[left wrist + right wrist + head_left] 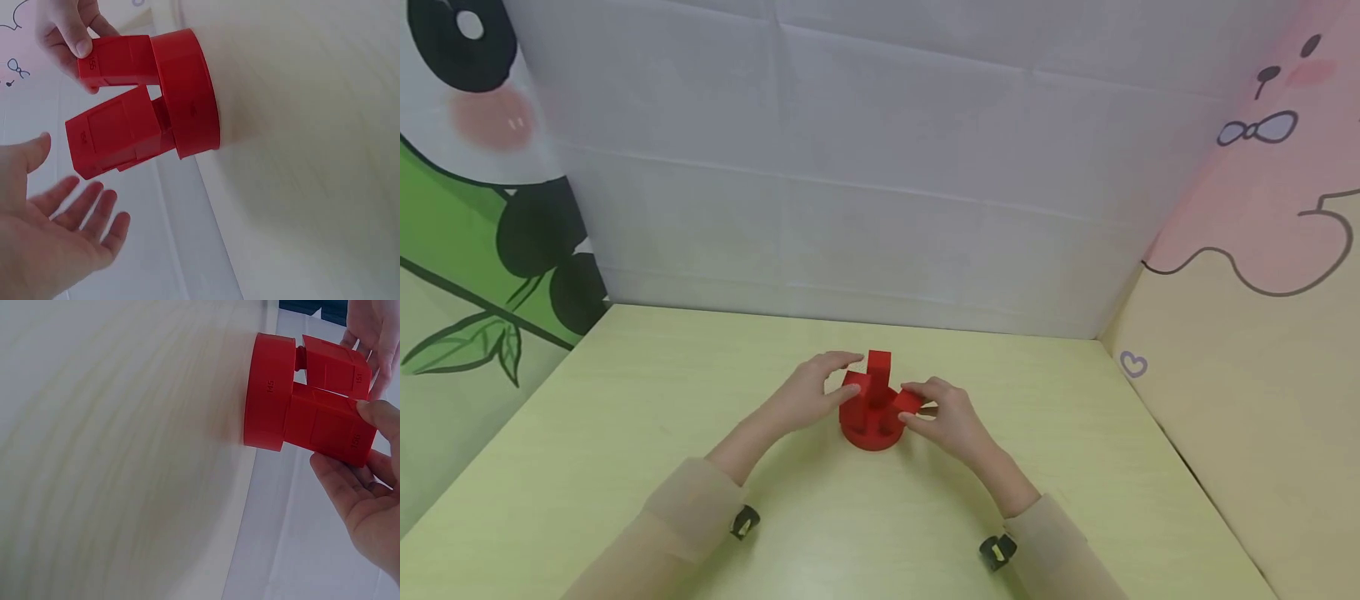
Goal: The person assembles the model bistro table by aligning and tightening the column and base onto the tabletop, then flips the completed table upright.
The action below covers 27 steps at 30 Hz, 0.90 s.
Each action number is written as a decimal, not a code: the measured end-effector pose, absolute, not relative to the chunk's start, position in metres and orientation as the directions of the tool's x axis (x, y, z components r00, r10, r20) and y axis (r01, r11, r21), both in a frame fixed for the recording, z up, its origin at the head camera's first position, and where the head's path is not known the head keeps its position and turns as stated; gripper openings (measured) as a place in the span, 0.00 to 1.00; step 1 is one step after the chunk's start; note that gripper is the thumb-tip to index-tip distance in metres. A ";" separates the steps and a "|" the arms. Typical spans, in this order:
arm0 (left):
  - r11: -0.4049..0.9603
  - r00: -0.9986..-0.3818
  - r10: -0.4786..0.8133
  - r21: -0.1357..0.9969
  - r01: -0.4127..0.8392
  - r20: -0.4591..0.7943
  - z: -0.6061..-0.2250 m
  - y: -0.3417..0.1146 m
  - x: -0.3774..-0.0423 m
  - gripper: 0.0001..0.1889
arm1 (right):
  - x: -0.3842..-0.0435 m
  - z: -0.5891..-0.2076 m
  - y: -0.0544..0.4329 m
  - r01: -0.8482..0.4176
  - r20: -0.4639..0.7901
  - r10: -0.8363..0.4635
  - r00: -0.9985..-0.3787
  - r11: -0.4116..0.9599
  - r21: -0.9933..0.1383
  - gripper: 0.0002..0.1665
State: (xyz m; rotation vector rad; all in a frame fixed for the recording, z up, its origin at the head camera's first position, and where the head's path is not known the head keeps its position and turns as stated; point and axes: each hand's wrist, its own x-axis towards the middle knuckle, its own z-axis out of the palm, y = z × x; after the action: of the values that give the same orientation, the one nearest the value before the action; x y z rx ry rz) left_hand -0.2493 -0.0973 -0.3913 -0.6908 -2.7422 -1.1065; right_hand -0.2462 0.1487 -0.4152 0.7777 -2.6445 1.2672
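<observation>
A round red base [872, 439] sits on the table, with red blocks standing up from it. My right hand [951, 422] pinches the right-hand red block [331, 425] between thumb and fingers; its lower end meets the base. Around the left red block [115, 134] my left hand [69, 234] is spread, fingers relaxed and a gap showing between them and the block. In the head view the left thumb overlaps that block. A third red block [878, 367] rises at the back of the base, mostly hidden in the wrist views.
The pale yellow table [1037, 517] reaches back to a white cloth wall [880, 192]. Painted side panels stand left and right. A black wrist device [745, 522] is on the left sleeve, another black device [997, 551] on the right.
</observation>
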 end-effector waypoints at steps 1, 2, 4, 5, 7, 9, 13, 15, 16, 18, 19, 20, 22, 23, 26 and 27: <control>0.634 -0.909 0.329 0.654 0.412 0.254 -0.391 -0.095 -0.249 0.28 | -0.246 -0.415 0.149 -0.490 0.307 -0.401 -0.863 0.522 -0.698 0.24; 0.635 -0.927 0.284 0.676 0.375 0.247 -0.391 -0.092 -0.249 0.29 | -0.246 -0.415 0.149 -0.491 0.307 -0.400 -0.863 0.524 -0.697 0.24; 0.637 -0.955 0.189 0.712 0.296 0.228 -0.391 -0.087 -0.249 0.31 | -0.246 -0.415 0.149 -0.491 0.305 -0.403 -0.863 0.525 -0.695 0.24; 0.633 -0.965 0.146 0.729 0.261 0.219 -0.391 -0.084 -0.248 0.31 | -0.246 -0.415 0.149 -0.491 0.304 -0.405 -0.863 0.527 -0.693 0.25; 0.629 -0.976 0.077 0.750 0.204 0.201 -0.391 -0.080 -0.248 0.31 | -0.246 -0.415 0.149 -0.493 0.303 -0.407 -0.861 0.529 -0.691 0.25; 0.636 -0.980 0.038 0.752 0.173 0.193 -0.391 -0.077 -0.248 0.31 | -0.246 -0.415 0.150 -0.495 0.304 -0.408 -0.861 0.530 -0.688 0.24; 0.657 -0.982 0.036 0.736 0.164 0.186 -0.392 -0.072 -0.247 0.29 | -0.246 -0.415 0.150 -0.480 0.291 -0.400 -0.869 0.541 -0.691 0.25; 0.661 -0.982 0.046 0.732 0.169 0.185 -0.393 -0.072 -0.248 0.27 | -0.245 -0.415 0.149 -0.468 0.279 -0.395 -0.875 0.546 -0.695 0.25; 0.659 -0.981 0.050 0.732 0.172 0.186 -0.394 -0.072 -0.248 0.26 | -0.245 -0.415 0.149 -0.461 0.272 -0.393 -0.878 0.548 -0.697 0.25; 0.657 -0.979 0.058 0.731 0.184 0.195 -0.396 -0.072 -0.248 0.25 | -0.245 -0.414 0.149 -0.456 0.268 -0.390 -0.881 0.548 -0.701 0.25; 0.655 -0.977 0.063 0.731 0.194 0.203 -0.396 -0.072 -0.248 0.24 | -0.245 -0.414 0.148 -0.454 0.267 -0.388 -0.882 0.549 -0.702 0.25; 0.653 -0.975 0.069 0.730 0.203 0.209 -0.396 -0.072 -0.248 0.24 | -0.245 -0.414 0.148 -0.453 0.268 -0.386 -0.883 0.550 -0.701 0.25; 0.651 -0.971 0.087 0.725 0.223 0.221 -0.394 -0.073 -0.248 0.22 | -0.245 -0.414 0.148 -0.453 0.270 -0.382 -0.884 0.552 -0.701 0.25; 0.653 -0.969 0.100 0.720 0.235 0.225 -0.394 -0.073 -0.248 0.22 | -0.245 -0.414 0.149 -0.454 0.272 -0.382 -0.883 0.552 -0.700 0.25; 0.661 -0.962 0.149 0.701 0.269 0.229 -0.390 -0.075 -0.247 0.20 | -0.246 -0.414 0.149 -0.457 0.276 -0.382 -0.882 0.551 -0.698 0.25; 0.663 -0.960 0.168 0.694 0.279 0.225 -0.389 -0.075 -0.247 0.20 | -0.246 -0.414 0.149 -0.460 0.278 -0.383 -0.881 0.550 -0.697 0.25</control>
State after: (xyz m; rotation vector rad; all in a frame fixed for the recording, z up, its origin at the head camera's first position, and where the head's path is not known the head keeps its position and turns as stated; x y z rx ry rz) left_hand -0.2469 -0.0751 -0.3894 -0.3703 -2.7341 -1.1766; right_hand -0.2460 0.1491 -0.4141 0.7313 -2.6824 1.2494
